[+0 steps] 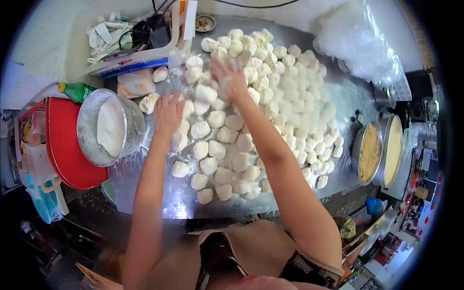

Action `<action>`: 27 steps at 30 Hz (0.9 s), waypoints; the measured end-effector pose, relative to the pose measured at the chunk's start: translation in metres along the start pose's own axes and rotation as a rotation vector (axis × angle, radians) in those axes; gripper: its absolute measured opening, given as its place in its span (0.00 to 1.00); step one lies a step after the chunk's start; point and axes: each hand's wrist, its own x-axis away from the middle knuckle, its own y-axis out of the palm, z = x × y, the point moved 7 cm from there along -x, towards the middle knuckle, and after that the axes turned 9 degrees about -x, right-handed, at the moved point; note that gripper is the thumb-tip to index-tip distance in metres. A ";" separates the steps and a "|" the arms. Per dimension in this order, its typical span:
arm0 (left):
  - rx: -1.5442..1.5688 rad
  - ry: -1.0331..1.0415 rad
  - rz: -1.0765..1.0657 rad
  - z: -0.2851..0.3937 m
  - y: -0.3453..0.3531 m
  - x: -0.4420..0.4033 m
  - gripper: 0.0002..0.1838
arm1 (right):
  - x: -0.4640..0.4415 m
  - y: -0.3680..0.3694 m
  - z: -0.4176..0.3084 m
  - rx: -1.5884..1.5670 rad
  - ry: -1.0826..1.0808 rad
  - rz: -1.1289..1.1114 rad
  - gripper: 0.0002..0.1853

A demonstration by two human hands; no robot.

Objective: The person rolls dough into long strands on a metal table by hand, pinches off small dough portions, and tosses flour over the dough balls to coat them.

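Many white, flour-dusted dough balls [216, 119] lie spread over a metal table [159, 193]. My left hand [168, 113] is at the left edge of the dough balls, back up, its fingers stretched forward and nothing seen in its grip. Farther up, my right hand [227, 76] is over the upper-left dough balls, blurred, with its fingers spread. A blurred dough ball [206, 94] is just below and left of my right hand; whether they touch is unclear.
Left of my hands stands a metal bowl of flour [110, 126] beside a red lid [72, 145]. A bin [176, 48] of cables sits at the upper left. Plastic bags [357, 43] lie upper right, above two round pans [368, 152]. A small dish [205, 23] is at the back.
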 end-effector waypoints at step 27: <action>-0.121 -0.203 0.006 0.052 -0.022 0.128 0.40 | 0.131 -0.016 -0.097 -0.253 0.047 0.374 0.34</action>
